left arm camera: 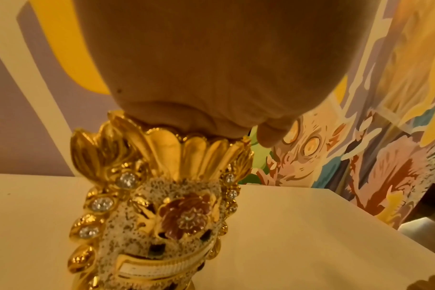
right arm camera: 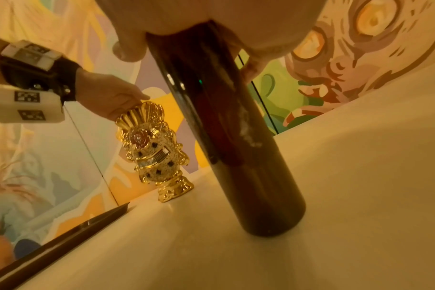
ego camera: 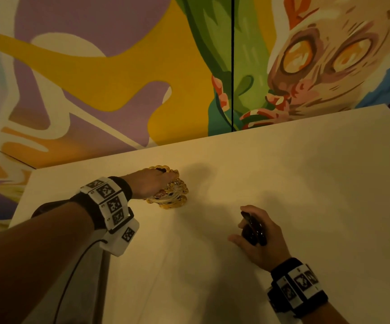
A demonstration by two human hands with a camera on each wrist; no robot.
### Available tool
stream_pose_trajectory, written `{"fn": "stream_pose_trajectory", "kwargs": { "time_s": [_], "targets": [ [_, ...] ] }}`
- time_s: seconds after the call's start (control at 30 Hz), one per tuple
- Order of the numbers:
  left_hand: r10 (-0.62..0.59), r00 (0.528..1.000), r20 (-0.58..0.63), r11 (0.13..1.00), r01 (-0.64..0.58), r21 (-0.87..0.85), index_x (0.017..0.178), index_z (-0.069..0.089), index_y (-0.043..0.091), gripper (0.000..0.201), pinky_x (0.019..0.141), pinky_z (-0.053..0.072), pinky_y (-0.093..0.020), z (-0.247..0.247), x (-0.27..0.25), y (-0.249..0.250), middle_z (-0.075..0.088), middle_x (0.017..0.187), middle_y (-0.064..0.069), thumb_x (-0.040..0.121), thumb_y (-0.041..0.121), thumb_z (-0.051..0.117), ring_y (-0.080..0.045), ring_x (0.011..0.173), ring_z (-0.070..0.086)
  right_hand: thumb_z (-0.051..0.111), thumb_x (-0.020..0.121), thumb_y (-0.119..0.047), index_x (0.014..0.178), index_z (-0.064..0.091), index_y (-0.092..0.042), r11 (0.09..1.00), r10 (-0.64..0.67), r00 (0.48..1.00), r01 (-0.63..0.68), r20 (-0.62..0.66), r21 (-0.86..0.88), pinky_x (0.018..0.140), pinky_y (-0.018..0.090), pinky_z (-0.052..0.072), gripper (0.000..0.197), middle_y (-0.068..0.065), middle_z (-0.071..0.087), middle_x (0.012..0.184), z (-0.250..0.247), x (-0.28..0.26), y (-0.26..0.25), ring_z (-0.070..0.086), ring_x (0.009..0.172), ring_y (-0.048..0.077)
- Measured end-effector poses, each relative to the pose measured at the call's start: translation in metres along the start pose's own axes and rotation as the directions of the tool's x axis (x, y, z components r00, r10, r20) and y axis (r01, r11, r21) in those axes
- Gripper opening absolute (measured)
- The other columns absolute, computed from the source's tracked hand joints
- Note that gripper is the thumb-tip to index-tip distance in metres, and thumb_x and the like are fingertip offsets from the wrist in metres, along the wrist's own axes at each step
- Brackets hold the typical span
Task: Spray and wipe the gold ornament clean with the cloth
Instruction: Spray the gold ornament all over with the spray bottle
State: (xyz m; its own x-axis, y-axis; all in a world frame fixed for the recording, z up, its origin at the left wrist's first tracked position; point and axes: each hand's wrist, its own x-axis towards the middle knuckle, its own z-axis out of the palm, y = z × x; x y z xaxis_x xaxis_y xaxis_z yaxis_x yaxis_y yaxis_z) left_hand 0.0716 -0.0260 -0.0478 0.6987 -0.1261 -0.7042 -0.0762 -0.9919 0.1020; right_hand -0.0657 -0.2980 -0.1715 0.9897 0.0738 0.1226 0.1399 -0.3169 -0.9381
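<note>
Two arms reached out over the white table (ego camera: pixel 282 183). Each wrist wore a black band with white blocks and black square marks on them.

On the left side, the left hand (ego camera: pixel 150 184) sat on top of the gold ornament (ego camera: pixel 173 195). Its fingers were curled over the fan-shaped gold top and held it. The ornament stood on its gold foot near the far left part of the table, close to the painted wall (ego camera: pixel 119 66). From the right wrist view it looked tilted, but that camera was tilted too, so I cannot tell if it leaned. Up close, the ornament (left arm camera: pixel 159 206) was shiny gold with a speckled white middle, a pink flower with a clear stone in it, and more clear stones down its side. A white and gold band went across its lower part.

On the right side, the right hand (ego camera: pixel 257 239) held a dark spray bottle (ego camera: pixel 253 229) by its top. The fingers and thumb were wrapped round it. The bottle (right arm camera: pixel 236 137) was tall, round and dark brown, and its bottom stood on the table. It was well apart from the ornament, off to the right and nearer to the person.

The wall behind showed big purple and yellow shapes, green leaves and a cartoon face with large orange eyes.
</note>
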Motion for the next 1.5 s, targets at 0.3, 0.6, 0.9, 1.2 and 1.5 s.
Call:
{"fn": "stream_pose_trajectory", "kwargs": {
  "time_s": [0.3, 0.6, 0.9, 1.2, 1.5],
  "targets": [
    [0.003, 0.999, -0.034, 0.981, -0.009, -0.196, 0.146, 0.038, 0.026, 0.049, 0.116, 0.030, -0.043, 0.001, 0.000, -0.004, 0.042, 0.152, -0.008, 0.106, 0.045, 0.018, -0.029, 0.134, 0.044, 0.069, 0.079, -0.025, 0.116, 0.039, -0.059, 0.996, -0.057, 0.998, 0.056, -0.011, -0.063, 0.061, 0.025, 0.052, 0.059, -0.011, 0.061, 0.072, 0.008, 0.005, -0.010, 0.060, 0.061, 0.010],
    [-0.163, 0.985, -0.053, 0.018, -0.051, -0.999, 0.095, 0.065, 0.013, 0.061, 0.074, 0.046, -0.036, 0.021, -0.056, -0.053, 0.070, 0.086, -0.013, 0.095, 0.061, 0.028, -0.023, 0.073, 0.065, 0.071, 0.080, -0.013, 0.114, 0.052, -0.039, 0.998, 0.020, 0.995, -0.025, -0.097, -0.050, 0.059, 0.025, 0.054, 0.046, -0.006, 0.061, 0.069, 0.000, 0.004, -0.083, 0.062, 0.058, 0.016],
    [-0.059, 0.988, -0.146, -0.676, -0.147, -0.722, 0.126, 0.061, 0.000, 0.079, 0.107, 0.035, -0.051, 0.069, -0.109, -0.048, 0.063, 0.129, -0.023, 0.092, 0.063, 0.028, -0.040, 0.123, 0.057, 0.066, 0.079, -0.035, 0.121, 0.044, -0.045, 0.988, 0.084, 0.987, -0.065, 0.137, -0.137, 0.073, 0.022, 0.054, 0.048, -0.006, 0.065, 0.072, 0.050, 0.002, -0.169, 0.065, 0.076, 0.011],
    [-0.134, 0.971, -0.196, -0.627, -0.237, -0.742, 0.124, 0.062, 0.000, 0.079, 0.090, 0.046, -0.044, 0.076, -0.130, -0.050, 0.068, 0.120, -0.023, 0.093, 0.063, 0.028, -0.037, 0.108, 0.063, 0.063, 0.079, -0.040, 0.110, 0.031, -0.059, 0.969, 0.126, 0.922, -0.035, 0.366, -0.245, 0.076, 0.015, 0.048, 0.048, -0.008, 0.062, 0.098, 0.113, -0.001, -0.195, 0.057, 0.092, 0.005],
    [-0.138, 0.969, -0.202, -0.641, -0.243, -0.728, 0.115, 0.067, -0.001, 0.077, 0.091, 0.047, -0.045, 0.087, -0.138, -0.056, 0.072, 0.111, -0.022, 0.095, 0.060, 0.026, -0.034, 0.099, 0.068, 0.059, 0.076, -0.046, 0.125, 0.035, -0.051, 0.962, 0.140, 0.928, -0.045, 0.345, -0.269, 0.090, 0.035, 0.055, 0.055, -0.015, 0.064, 0.107, 0.136, -0.008, -0.203, 0.058, 0.106, 0.012]
  ]
}}
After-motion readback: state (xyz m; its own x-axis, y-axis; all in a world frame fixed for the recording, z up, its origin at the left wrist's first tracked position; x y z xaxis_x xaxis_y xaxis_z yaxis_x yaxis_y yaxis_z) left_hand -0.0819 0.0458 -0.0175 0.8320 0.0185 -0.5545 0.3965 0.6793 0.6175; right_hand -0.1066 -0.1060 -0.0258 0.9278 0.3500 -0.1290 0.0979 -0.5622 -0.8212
